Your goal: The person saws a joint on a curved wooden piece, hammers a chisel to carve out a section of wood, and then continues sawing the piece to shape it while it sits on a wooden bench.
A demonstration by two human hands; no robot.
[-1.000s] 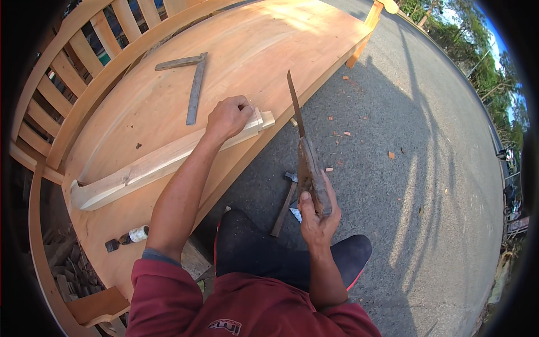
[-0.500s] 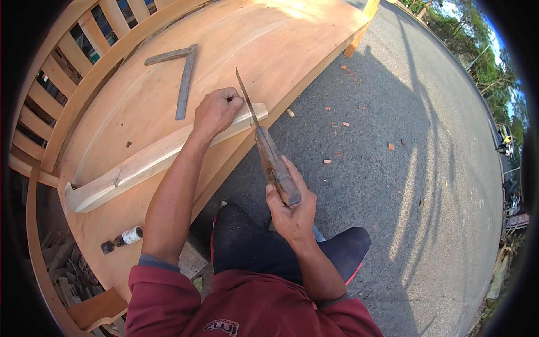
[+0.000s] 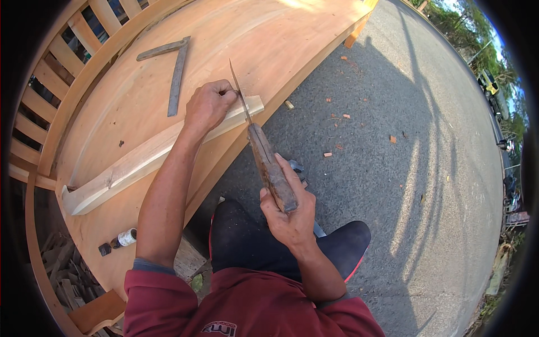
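hands apart: the right hand (image 3: 291, 216) clasps a handsaw (image 3: 270, 168), blade pointing to eleven o'clock over a pale timber (image 3: 132, 162) lying at nine o'clock; the curled left hand (image 3: 210, 105) rests on it, grip unclear. a metal square (image 3: 178, 78) lies at ten-thirty.

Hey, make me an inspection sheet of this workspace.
Surface: wooden bench seat, slatted back at left.
Job's things: pale timber piece on the seat; saw at its upper-right end.
Clutter: L-shaped metal tool and black-and-white container on the seat; small reddish bits on the pavement.
Hands: left hand curled at the timber, fingertips hidden; right hand grips the saw's handle.
Cables: nothing seen.
Surroundings: outdoors, trees at upper right.
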